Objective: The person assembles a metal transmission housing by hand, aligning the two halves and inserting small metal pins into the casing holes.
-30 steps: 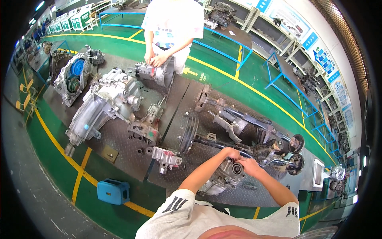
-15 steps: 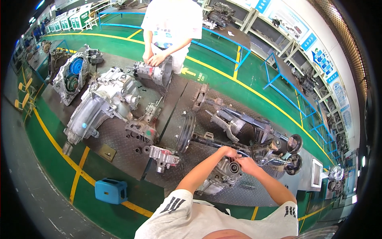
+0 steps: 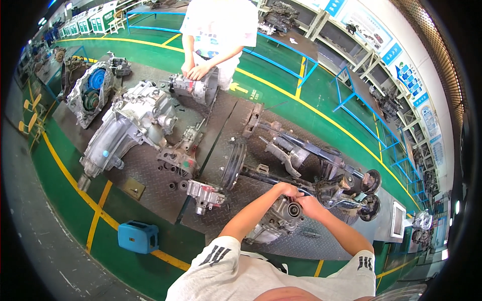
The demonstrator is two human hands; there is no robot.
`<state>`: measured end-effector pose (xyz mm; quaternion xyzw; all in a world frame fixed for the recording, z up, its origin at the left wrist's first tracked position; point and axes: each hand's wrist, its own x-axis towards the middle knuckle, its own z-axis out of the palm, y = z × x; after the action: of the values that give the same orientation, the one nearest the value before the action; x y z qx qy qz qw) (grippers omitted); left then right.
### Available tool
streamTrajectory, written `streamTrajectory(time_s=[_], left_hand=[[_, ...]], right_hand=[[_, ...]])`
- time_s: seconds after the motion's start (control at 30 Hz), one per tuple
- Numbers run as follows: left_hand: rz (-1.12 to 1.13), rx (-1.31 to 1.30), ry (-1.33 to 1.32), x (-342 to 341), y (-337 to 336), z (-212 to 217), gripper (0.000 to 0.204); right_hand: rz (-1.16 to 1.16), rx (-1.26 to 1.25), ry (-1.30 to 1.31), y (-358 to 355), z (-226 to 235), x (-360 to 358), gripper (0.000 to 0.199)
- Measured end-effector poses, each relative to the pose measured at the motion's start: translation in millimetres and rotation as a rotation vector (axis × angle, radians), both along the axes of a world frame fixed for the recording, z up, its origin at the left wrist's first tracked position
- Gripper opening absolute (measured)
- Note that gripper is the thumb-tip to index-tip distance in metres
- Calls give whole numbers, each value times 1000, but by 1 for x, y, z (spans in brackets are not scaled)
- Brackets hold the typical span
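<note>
A grey metal gearbox housing (image 3: 275, 226) with a round bearing opening lies on the dark tread-plate platform (image 3: 150, 170) right in front of me. My left hand (image 3: 286, 189) rests on its upper edge, fingers curled over it. My right hand (image 3: 307, 204) presses against the housing's top right side, close to the left hand. Whether either hand pinches a small part is hidden by the fingers. A long dark axle assembly (image 3: 311, 170) with hubs lies just beyond my hands.
Another person in a white shirt stands across the platform with both hands on a small gearbox (image 3: 193, 86). A large silver transmission (image 3: 125, 125), a small casting (image 3: 203, 194) and a blue-faced housing (image 3: 89, 93) lie to the left. A blue box (image 3: 138, 237) sits on the green floor.
My hands stay on the housing with only slight finger shifts. The view has drifted a little. The other person keeps working on the small gearbox.
</note>
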<state>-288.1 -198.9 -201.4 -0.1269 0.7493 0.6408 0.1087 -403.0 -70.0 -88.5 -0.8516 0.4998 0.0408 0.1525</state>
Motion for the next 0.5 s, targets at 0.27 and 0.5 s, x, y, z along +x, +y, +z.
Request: streamTrajectory(time_s=[0.27,0.5], left_hand=[[29,-22,26,5,2,-5,70],[8,-121,-47,9,-1,8,71]], right_hand=[[-22,2,-101,0,27,12,25],[-51,14,29,-3,9,11,16]])
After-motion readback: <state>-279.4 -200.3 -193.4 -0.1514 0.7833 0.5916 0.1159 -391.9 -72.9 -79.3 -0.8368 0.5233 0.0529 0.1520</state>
